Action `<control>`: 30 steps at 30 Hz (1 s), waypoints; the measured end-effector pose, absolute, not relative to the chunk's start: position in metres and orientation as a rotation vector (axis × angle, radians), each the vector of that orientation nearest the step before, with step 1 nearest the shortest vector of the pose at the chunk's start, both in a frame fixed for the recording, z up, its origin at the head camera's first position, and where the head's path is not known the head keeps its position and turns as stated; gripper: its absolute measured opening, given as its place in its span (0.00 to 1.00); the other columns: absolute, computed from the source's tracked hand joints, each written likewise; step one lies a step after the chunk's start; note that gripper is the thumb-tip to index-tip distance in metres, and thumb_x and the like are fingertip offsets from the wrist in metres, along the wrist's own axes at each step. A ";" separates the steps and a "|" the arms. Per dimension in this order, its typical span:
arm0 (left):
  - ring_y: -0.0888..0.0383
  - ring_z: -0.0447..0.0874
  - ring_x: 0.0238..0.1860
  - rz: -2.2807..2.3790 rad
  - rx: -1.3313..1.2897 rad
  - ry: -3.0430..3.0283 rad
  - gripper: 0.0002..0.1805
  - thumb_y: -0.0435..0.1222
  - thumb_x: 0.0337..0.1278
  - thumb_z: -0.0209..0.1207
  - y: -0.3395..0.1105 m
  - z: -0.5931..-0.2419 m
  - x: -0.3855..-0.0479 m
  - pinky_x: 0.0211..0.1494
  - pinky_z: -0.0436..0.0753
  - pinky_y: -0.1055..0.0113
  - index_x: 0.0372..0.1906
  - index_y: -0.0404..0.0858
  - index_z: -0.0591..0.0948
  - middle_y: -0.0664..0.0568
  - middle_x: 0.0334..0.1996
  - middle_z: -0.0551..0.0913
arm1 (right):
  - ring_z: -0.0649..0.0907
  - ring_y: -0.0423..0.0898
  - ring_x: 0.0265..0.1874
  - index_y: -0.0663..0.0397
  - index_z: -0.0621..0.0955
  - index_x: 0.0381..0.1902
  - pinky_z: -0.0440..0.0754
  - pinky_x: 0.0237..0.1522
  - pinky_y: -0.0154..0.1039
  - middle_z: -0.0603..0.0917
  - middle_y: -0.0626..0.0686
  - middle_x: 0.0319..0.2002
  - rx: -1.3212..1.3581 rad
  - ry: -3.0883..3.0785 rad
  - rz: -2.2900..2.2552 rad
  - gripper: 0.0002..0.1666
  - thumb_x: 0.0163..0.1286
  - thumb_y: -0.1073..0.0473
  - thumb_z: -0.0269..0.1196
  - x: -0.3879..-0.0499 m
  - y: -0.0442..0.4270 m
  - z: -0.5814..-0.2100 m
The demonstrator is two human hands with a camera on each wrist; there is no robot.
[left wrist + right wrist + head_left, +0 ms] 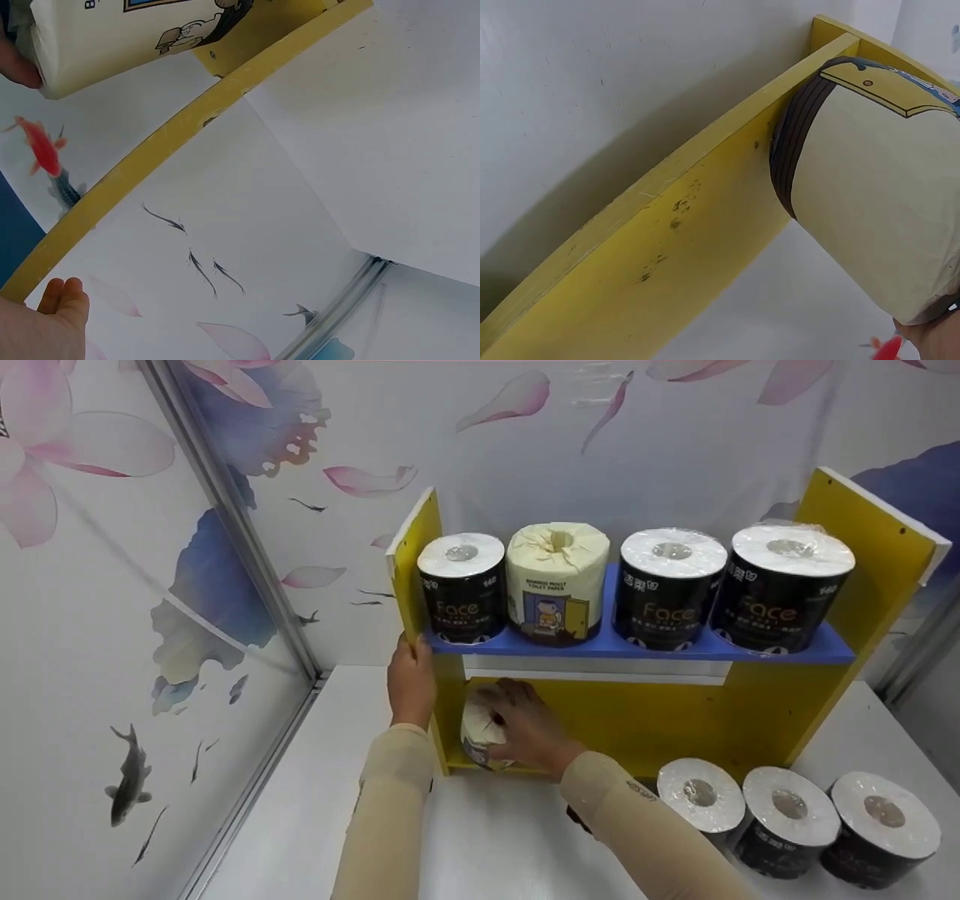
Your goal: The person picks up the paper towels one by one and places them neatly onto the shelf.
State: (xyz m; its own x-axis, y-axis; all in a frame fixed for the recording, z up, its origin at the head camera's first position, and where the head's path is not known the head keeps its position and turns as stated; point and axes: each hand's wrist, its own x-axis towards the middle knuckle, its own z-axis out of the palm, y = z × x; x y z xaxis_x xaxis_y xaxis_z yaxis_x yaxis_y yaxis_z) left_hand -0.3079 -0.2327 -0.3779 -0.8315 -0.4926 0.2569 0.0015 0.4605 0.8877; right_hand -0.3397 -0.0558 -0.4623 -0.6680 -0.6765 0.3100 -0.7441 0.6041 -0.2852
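Observation:
My right hand grips a cream-wrapped toilet paper roll by its top, at the left end of the lower level of a yellow and blue shelf. In the right wrist view this roll sits at the yellow bottom board, its dark printed band against it. My left hand holds the front edge of the shelf's left side panel, just below the blue board's height. In the left wrist view, the fingers show beside the yellow panel edge.
On the blue upper board stand a cream roll and black-and-white wrapped rolls on both sides of it. More black-and-white rolls stand on the white table at the front right. A patterned wall borders the left side.

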 end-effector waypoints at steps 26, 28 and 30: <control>0.47 0.76 0.52 -1.342 0.391 -2.221 0.23 0.46 0.74 0.40 -0.231 -0.378 -0.307 0.59 0.72 0.51 0.63 0.37 0.70 0.42 0.54 0.78 | 0.61 0.56 0.68 0.47 0.68 0.69 0.55 0.71 0.50 0.63 0.59 0.68 1.198 -2.657 0.503 0.50 0.50 0.40 0.74 -0.348 -0.064 -0.471; 0.47 0.76 0.52 -1.335 0.394 -2.217 0.23 0.45 0.74 0.41 -0.231 -0.378 -0.307 0.59 0.72 0.51 0.63 0.37 0.71 0.42 0.53 0.79 | 0.60 0.57 0.69 0.47 0.68 0.69 0.55 0.71 0.50 0.63 0.60 0.69 1.215 -2.676 0.491 0.51 0.50 0.40 0.74 -0.348 -0.065 -0.470; 0.47 0.76 0.51 -1.331 0.395 -2.217 0.22 0.45 0.74 0.41 -0.231 -0.378 -0.307 0.58 0.72 0.51 0.62 0.37 0.71 0.42 0.53 0.79 | 0.59 0.57 0.70 0.48 0.67 0.70 0.54 0.71 0.50 0.62 0.61 0.70 1.232 -2.694 0.485 0.51 0.51 0.40 0.74 -0.348 -0.065 -0.468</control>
